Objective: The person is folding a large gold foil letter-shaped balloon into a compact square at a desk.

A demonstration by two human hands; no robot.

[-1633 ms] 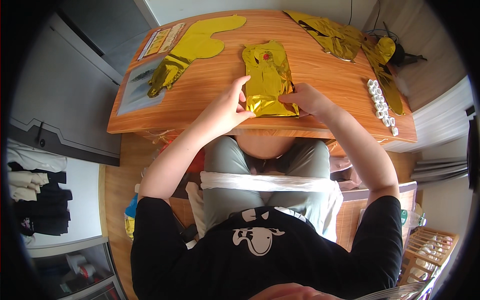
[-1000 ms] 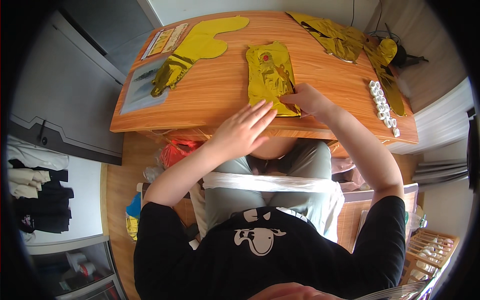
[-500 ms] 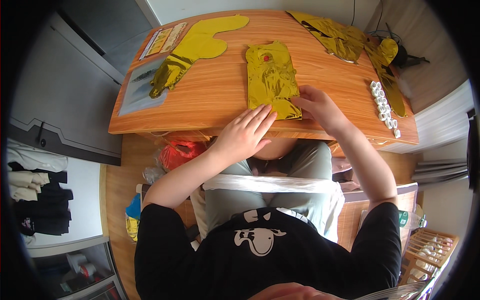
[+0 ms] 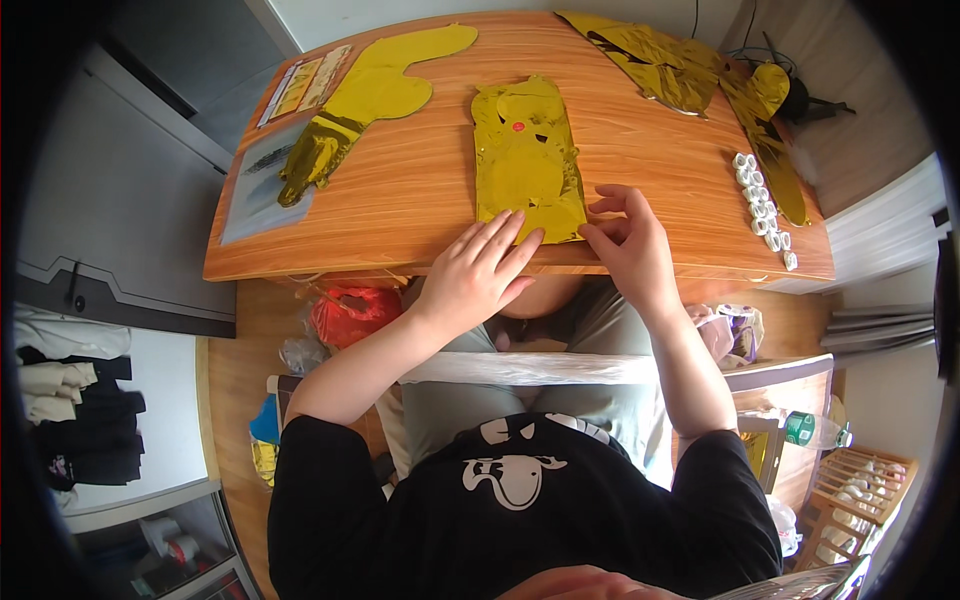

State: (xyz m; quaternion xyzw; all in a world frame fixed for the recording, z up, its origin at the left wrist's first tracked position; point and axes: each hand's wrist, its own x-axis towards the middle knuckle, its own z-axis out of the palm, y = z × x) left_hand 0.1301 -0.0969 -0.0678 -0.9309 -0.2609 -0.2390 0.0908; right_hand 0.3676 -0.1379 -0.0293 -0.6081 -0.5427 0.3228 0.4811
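Note:
A folded gold foil balloon lies near the front edge of the wooden table, with a small red spot in its upper part. My left hand rests on its near end, fingers stretched flat over the foil. By the near right corner is my right hand, its thumb at the foil's edge and its curved fingers apart from the thumb. Farther left lies another flat gold foil balloon, its crumpled darker end over a clear plastic bag.
More gold foil spreads over the table's far right. Several small white rolls line the right side of the table. A printed card lies far left. Below are a red bag and a plastic bottle.
My right hand has moved down along the foil's right edge to its near corner, its fingers lifting off. The foil looks flatter. My left hand stays on the near end.

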